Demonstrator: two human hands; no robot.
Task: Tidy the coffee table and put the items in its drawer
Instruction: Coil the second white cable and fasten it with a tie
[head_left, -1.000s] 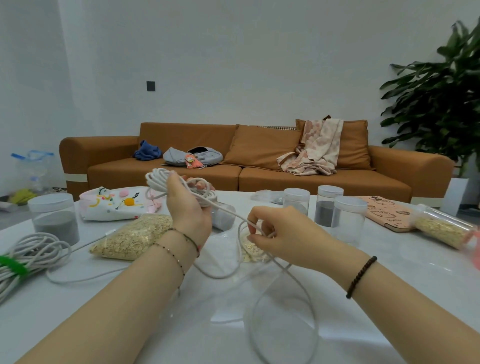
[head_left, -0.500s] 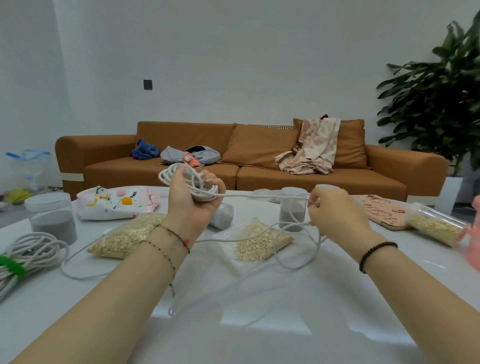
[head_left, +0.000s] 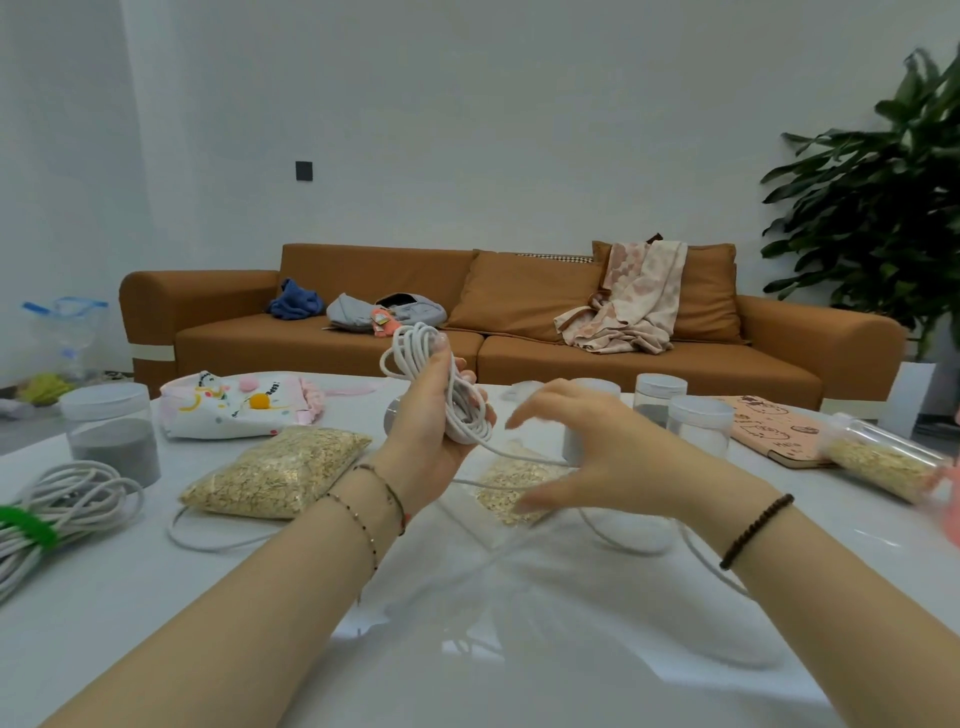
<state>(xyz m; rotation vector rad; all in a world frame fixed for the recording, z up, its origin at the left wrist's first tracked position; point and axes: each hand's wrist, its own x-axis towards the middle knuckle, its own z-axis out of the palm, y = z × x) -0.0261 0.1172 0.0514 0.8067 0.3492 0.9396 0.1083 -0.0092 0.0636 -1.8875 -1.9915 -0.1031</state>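
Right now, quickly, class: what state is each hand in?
The left hand grips the coiled white cable.
The right hand is open, fingers spread, holding nothing.

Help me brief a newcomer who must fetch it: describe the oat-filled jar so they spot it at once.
Find the white coffee table in front of the orange sofa and follow it to its right edge, just past the pink notebook. There is the clear jar of oats. Unlike the lidded jars standing upright left of the notebook, it lies on its side.
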